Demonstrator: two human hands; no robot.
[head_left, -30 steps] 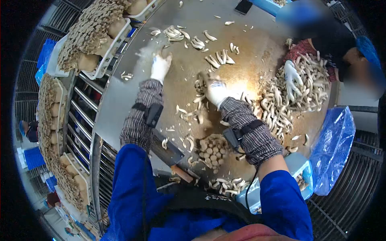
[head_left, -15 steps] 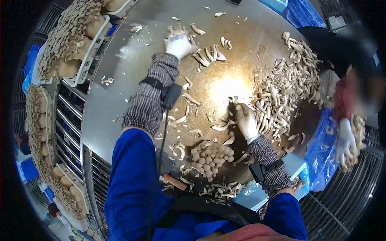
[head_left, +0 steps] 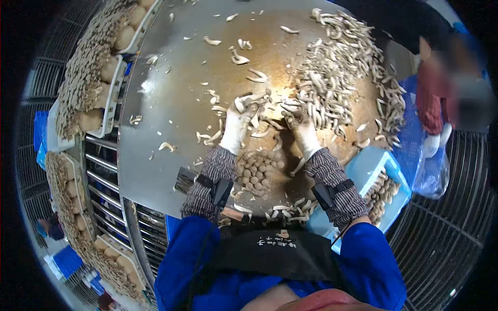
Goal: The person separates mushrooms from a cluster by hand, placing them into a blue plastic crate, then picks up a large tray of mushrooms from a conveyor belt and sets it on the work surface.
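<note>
My left hand, in a white glove, is closed around a few pale mushrooms near the table's middle. Just to its right, my right hand has its fingers bent at the edge of the large mushroom pile; what they hold, if anything, is too small to make out. A tight cluster of round mushroom caps lies between my forearms. Loose mushrooms are scattered over the metal table.
Crates of mushrooms line the rack at the left. A blue bin with mushrooms stands beside my right forearm. A co-worker's red sleeve is at the right, beside blue plastic. A brown block lies near my apron.
My left hand has come from the upper left of the table to beside my right hand, now with mushrooms in it. The view has shifted, and the blue bin shows more fully.
</note>
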